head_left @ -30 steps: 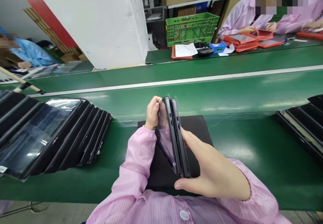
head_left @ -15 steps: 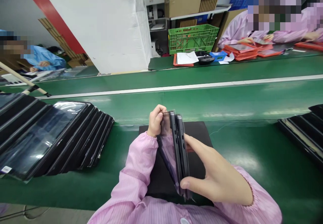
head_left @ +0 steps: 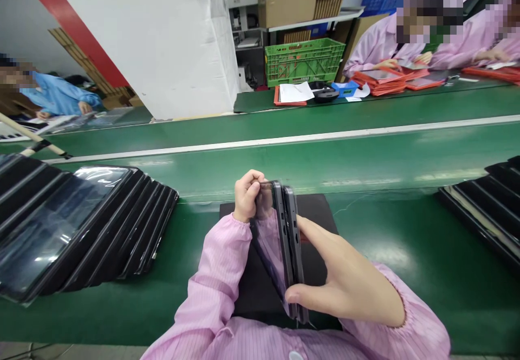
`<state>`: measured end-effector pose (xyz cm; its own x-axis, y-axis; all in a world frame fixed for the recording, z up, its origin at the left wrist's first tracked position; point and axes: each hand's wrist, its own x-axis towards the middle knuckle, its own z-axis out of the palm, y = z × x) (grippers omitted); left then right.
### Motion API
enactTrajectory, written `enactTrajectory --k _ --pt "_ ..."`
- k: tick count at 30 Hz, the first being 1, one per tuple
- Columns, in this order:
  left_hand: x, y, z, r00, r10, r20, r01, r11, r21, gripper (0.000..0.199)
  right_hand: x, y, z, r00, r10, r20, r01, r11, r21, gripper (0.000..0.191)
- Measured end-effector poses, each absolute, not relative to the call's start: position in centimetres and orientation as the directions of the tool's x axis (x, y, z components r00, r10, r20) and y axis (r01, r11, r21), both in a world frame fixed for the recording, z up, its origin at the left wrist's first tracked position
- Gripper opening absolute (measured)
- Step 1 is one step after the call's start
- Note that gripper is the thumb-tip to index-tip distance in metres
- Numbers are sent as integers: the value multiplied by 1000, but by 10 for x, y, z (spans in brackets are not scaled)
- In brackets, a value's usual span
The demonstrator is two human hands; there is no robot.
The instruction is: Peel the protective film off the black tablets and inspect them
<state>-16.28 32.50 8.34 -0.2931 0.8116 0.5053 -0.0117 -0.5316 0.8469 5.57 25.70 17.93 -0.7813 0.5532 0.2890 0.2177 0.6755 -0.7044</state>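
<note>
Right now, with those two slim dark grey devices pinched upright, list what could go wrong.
The slim dark grey devices stand on edge, held only between the left hand and right hand, so they might slip onto the flat black mat. Their clear plastic film could snag. Their edges may scratch.

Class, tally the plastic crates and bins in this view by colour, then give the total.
Green crates: 1, the green plastic crate beside the far bench
Blue crates and bins: 2, the blue crate up behind the shelf and the small blue bin on the far bench
Total: 3
</note>
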Motion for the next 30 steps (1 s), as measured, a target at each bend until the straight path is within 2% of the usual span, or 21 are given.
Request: enactTrajectory --k 14,24,27,30 --pt "-161 320 84 -262 802 537 -43 -565 824 48 59 257 182 -788 556 266 238 672 -701 99" --pt "-158 309 92 -258 743 617 -54 -649 759 43 59 252 182 -806 559 193 254 622 -741 111" --pt "-152 306 93 -216 738 640 -77 -666 742 40 52 253 181 -800 566 201 197 563 -803 101" --pt "-143 300 87 -319 736 597 -24 -637 771 34 45 251 180 -730 622 283 161 559 -814 73"
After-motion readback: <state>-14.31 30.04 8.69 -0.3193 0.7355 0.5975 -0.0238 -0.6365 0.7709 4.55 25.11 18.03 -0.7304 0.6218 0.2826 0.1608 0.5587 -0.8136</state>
